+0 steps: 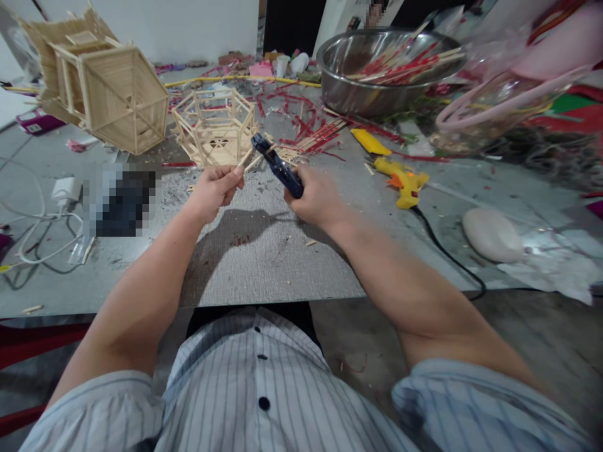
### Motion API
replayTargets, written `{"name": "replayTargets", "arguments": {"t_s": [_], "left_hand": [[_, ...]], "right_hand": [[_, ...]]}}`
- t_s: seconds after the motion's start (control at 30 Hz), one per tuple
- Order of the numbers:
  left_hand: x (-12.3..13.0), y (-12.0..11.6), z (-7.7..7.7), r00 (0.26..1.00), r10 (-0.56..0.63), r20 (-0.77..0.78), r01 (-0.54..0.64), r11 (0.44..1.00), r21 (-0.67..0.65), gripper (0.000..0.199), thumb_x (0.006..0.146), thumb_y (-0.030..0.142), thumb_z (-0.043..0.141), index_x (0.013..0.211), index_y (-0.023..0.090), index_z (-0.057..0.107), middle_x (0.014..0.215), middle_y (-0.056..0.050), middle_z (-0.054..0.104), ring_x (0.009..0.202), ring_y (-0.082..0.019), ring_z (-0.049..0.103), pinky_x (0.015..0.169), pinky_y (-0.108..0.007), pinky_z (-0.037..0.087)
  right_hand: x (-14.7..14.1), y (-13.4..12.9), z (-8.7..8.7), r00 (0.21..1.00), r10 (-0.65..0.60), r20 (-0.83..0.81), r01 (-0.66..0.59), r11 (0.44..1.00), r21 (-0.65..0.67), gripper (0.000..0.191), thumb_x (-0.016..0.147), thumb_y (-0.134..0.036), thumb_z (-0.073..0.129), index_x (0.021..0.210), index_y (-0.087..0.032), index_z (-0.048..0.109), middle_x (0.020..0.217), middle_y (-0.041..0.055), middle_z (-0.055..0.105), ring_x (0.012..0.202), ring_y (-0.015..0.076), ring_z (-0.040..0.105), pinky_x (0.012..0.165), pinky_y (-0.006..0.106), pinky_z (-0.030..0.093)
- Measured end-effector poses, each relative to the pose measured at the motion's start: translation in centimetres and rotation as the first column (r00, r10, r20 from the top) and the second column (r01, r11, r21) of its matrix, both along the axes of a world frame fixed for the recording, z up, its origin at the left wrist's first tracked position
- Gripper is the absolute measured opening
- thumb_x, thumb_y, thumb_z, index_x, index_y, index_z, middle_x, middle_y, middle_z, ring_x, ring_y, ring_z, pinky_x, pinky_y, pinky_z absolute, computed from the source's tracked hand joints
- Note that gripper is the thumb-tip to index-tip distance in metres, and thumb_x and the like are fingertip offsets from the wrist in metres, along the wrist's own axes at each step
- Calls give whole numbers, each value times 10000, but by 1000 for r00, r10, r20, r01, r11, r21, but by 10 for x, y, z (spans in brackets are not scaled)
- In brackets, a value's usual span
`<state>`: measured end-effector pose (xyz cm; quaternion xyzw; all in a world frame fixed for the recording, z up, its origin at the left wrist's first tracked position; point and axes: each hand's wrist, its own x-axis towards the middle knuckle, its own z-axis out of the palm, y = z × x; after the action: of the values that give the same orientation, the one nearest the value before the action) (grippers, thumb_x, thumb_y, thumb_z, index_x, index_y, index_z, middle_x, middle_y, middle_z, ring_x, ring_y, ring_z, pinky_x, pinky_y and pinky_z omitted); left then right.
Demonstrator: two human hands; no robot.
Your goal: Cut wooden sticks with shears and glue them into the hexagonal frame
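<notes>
My left hand (220, 190) pinches a thin wooden stick (245, 161) that slants up to the right. Dark blue-handled pliers or cutters (281, 168) are gripped in my right hand (316, 196), their head pointing up and left, close to the stick. Whether the jaws touch the stick I cannot tell. Just behind my left hand stands an open six-sided frame (214, 125) built of wooden sticks. More loose sticks (325, 135), some with red ends, lie behind the pliers.
A larger wooden stick structure (125, 100) lies tilted at the back left. A yellow glue gun (400, 181) rests on the right with its cord trailing to the table edge. Behind it stands a steel basin (367, 97) holding red-ended sticks. A white charger (66, 190) and cables lie left.
</notes>
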<state>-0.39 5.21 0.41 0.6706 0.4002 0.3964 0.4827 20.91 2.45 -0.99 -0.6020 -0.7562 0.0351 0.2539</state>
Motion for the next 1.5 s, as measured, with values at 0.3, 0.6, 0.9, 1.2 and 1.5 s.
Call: {"name": "replayTargets", "arguments": {"t_s": [0.3, 0.6, 0.9, 1.2, 1.5], "left_hand": [[1, -1, -6, 929, 234, -287, -193, 968, 162, 263, 923, 335, 445, 716, 190, 517, 506, 49, 324, 459, -86, 302, 491, -237, 276], [-20, 9, -5, 436, 518, -736, -153, 849, 506, 200, 897, 277, 469, 832, 195, 640, 878, -75, 638, 891, -220, 504, 731, -334, 342], [-34, 12, -12, 416, 526, -742, -136, 843, 521, 273, 912, 314, 499, 712, 174, 620, 839, -86, 600, 966, -232, 405, 840, -368, 305], [-19, 5, -2, 355, 498, -791, -65, 858, 510, 289, 922, 290, 460, 951, 159, 716, 1008, -124, 665, 979, -252, 490, 819, -371, 365], [-12, 2, -8, 317, 450, -835, 46, 872, 487, 312, 901, 247, 439, 938, 145, 731, 1004, -160, 695, 1057, -296, 562, 822, -380, 431]], "right_hand": [[8, 13, -9, 997, -82, -3, 82, 997, 1, 409, 801, -304, 524, 1194, -196, 560, 1037, 130, 675, 953, 311, 624, 778, 434, 475], [26, 30, -28, 990, -93, 102, 100, 993, -69, 699, 823, -498, 589, 1390, -134, 402, 1299, 215, 553, 1187, 368, 512, 940, 505, 413], [21, 23, -13, 937, -41, 347, 119, 972, -205, 767, 819, -652, 532, 1316, -69, 479, 1234, 261, 572, 1162, 399, 531, 947, 497, 402], [14, 18, -3, 914, 6, 406, 78, 979, -191, 662, 924, -616, 327, 1205, -83, 599, 1229, 227, 614, 1134, 379, 568, 912, 499, 425], [30, 23, 69, 902, -216, 374, 279, 953, -121, 390, 904, -495, 482, 935, -201, 736, 945, 128, 719, 955, 303, 644, 762, 409, 487]]}}
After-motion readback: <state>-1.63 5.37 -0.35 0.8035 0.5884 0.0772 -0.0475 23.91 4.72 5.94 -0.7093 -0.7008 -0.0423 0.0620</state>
